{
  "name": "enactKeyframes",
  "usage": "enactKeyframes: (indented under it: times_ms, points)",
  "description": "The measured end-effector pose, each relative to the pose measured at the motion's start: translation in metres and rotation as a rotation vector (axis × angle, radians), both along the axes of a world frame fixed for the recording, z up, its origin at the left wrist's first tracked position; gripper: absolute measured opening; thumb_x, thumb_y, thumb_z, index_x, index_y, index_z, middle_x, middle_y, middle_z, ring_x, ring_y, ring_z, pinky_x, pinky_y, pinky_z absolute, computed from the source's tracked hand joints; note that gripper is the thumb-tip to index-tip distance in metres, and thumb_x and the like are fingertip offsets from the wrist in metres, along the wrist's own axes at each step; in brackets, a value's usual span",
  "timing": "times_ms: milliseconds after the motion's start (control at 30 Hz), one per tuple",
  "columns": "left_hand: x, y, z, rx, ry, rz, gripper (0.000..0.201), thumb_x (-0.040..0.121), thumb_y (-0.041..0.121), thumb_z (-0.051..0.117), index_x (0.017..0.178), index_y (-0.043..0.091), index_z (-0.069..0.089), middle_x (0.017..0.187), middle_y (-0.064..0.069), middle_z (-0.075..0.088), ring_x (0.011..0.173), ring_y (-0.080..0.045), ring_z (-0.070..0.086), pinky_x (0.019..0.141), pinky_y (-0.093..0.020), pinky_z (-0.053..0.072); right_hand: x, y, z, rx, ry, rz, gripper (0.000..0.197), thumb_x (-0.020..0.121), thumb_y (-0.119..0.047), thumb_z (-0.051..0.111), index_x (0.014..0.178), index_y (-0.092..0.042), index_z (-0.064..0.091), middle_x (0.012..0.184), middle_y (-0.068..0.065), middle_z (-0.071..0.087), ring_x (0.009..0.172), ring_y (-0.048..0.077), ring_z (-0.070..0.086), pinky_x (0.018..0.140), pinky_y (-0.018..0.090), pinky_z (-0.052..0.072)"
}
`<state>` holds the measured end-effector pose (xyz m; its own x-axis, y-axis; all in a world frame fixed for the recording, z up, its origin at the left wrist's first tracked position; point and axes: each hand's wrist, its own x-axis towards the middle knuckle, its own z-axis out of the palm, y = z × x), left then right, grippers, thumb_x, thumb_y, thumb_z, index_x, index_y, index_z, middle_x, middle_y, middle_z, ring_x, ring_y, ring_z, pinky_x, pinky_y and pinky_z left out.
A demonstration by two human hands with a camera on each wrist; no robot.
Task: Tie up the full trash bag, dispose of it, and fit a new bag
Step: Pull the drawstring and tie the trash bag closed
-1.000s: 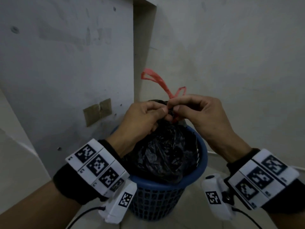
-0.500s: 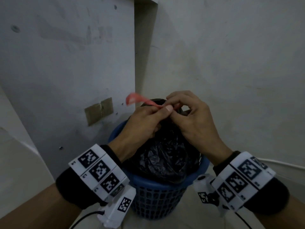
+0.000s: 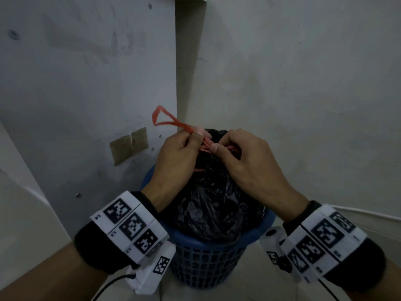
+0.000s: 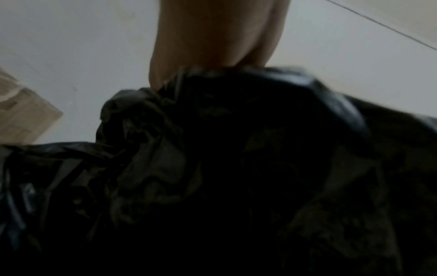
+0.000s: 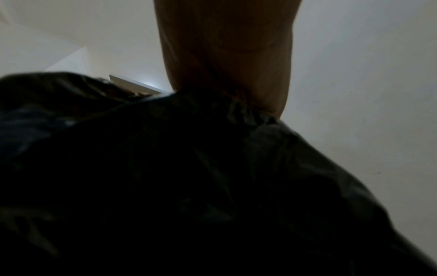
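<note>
A full black trash bag (image 3: pixel 213 198) stands in a blue lattice basket (image 3: pixel 204 263) in a wall corner. Its neck is gathered at the top, where a red drawstring (image 3: pixel 165 119) loops out up and to the left. My left hand (image 3: pixel 180 148) pinches the drawstring just left of the neck. My right hand (image 3: pixel 236 153) pinches the red string at the neck, thumb on top. Both wrist views are filled by the dark bag (image 4: pixel 236 177) (image 5: pixel 165 186), with only the heel of each hand (image 4: pixel 217 37) (image 5: pixel 227 50) showing; the fingers are hidden there.
Grey walls (image 3: pixel 303 83) meet just behind the basket. A brown taped patch (image 3: pixel 129 145) sits on the left wall. A white surface (image 3: pixel 23 213) lies low on the left, and a thin cable (image 3: pixel 368 216) runs along the floor at the right.
The red loop swung from upper right over to the left, and now stands up-left of the neck. Both hands stayed at the bag's neck, shifting their pinch on the string.
</note>
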<state>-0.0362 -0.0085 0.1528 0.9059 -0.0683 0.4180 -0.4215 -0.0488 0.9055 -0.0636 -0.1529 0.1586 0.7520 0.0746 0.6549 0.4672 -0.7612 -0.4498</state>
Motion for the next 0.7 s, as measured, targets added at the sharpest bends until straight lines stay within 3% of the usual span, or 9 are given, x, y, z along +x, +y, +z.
enactKeyframes:
  times_ms: [67, 133, 200, 267, 333, 400, 467, 567, 700]
  points:
    - [0.003, 0.002, -0.001, -0.042, 0.014, 0.02, 0.013, 0.095, 0.031, 0.056, 0.094, 0.019, 0.06, 0.08, -0.004, 0.072, 0.072, -0.014, 0.069, 0.061, -0.028, 0.053, -0.002, 0.001, 0.0, 0.012, 0.081, 0.063, 0.018, 0.089, -0.037, 0.063, 0.083, -0.021, 0.068, 0.076, -0.01, 0.061, 0.071, 0.002, 0.056, 0.062, 0.012, 0.039]
    - [0.002, 0.004, -0.005, -0.092, 0.043, 0.025, 0.021, 0.089, 0.033, 0.065, 0.094, 0.017, 0.052, 0.082, -0.008, 0.072, 0.072, -0.017, 0.069, 0.059, -0.027, 0.052, -0.003, 0.001, -0.001, 0.068, 0.129, 0.089, 0.02, 0.089, -0.036, 0.064, 0.078, -0.02, 0.068, 0.07, -0.009, 0.064, 0.064, 0.003, 0.057, 0.057, 0.015, 0.041]
    - [0.001, 0.007, -0.007, -0.108, 0.013, -0.01, 0.03, 0.084, 0.034, 0.07, 0.084, 0.017, 0.045, 0.077, -0.007, 0.065, 0.068, -0.015, 0.064, 0.059, -0.028, 0.051, 0.001, 0.0, -0.003, 0.2, 0.107, 0.025, 0.028, 0.09, -0.036, 0.063, 0.07, -0.016, 0.063, 0.061, -0.005, 0.061, 0.054, 0.005, 0.052, 0.053, 0.021, 0.039]
    - [0.0, 0.011, -0.009, 0.044, -0.11, -0.032, 0.029, 0.084, 0.031, 0.071, 0.075, 0.015, 0.048, 0.068, -0.001, 0.056, 0.062, -0.007, 0.055, 0.058, -0.019, 0.044, 0.005, -0.003, -0.004, 0.349, 0.104, -0.048, 0.035, 0.091, -0.036, 0.062, 0.066, -0.012, 0.059, 0.057, -0.002, 0.058, 0.051, 0.008, 0.049, 0.05, 0.023, 0.038]
    - [0.001, 0.015, -0.013, 0.342, -0.287, 0.014, 0.02, 0.086, 0.038, 0.066, 0.074, 0.022, 0.063, 0.067, 0.008, 0.055, 0.068, -0.005, 0.049, 0.064, -0.011, 0.036, 0.007, -0.005, -0.005, 0.479, 0.117, -0.062, 0.037, 0.092, -0.033, 0.062, 0.068, -0.006, 0.06, 0.057, 0.001, 0.057, 0.051, 0.008, 0.049, 0.051, 0.023, 0.039]
    - [0.002, 0.018, -0.017, 0.599, -0.475, 0.136, 0.021, 0.091, 0.043, 0.055, 0.094, 0.031, 0.072, 0.078, 0.009, 0.054, 0.081, -0.008, 0.043, 0.071, -0.012, 0.031, 0.008, -0.006, -0.007, 0.53, 0.112, -0.055, 0.037, 0.092, -0.031, 0.062, 0.069, -0.002, 0.061, 0.056, 0.002, 0.058, 0.051, 0.009, 0.05, 0.052, 0.023, 0.04]
    - [0.002, 0.02, -0.021, 0.714, -0.569, 0.227, 0.029, 0.092, 0.035, 0.051, 0.114, 0.027, 0.07, 0.091, 0.004, 0.052, 0.088, -0.013, 0.042, 0.072, -0.017, 0.032, 0.009, -0.006, -0.009, 0.532, 0.115, -0.056, 0.037, 0.092, -0.03, 0.062, 0.066, -0.004, 0.06, 0.054, -0.001, 0.057, 0.049, 0.009, 0.049, 0.051, 0.023, 0.039]
    - [0.0, 0.019, -0.02, 0.768, -0.594, 0.333, 0.034, 0.091, 0.03, 0.053, 0.121, 0.02, 0.064, 0.093, -0.001, 0.043, 0.087, -0.02, 0.042, 0.072, -0.031, 0.039, 0.009, -0.006, -0.011, 0.52, 0.179, -0.04, 0.036, 0.091, -0.031, 0.063, 0.061, -0.01, 0.06, 0.055, -0.001, 0.056, 0.052, 0.01, 0.048, 0.054, 0.024, 0.038]
    - [0.001, 0.014, -0.016, 0.826, -0.57, 0.254, 0.041, 0.089, 0.036, 0.054, 0.128, 0.024, 0.057, 0.084, 0.007, 0.04, 0.079, -0.014, 0.039, 0.065, -0.03, 0.037, 0.005, -0.002, -0.009, 0.387, 0.295, 0.06, 0.034, 0.091, -0.03, 0.063, 0.061, -0.016, 0.061, 0.054, -0.009, 0.05, 0.053, 0.005, 0.045, 0.054, 0.02, 0.037]
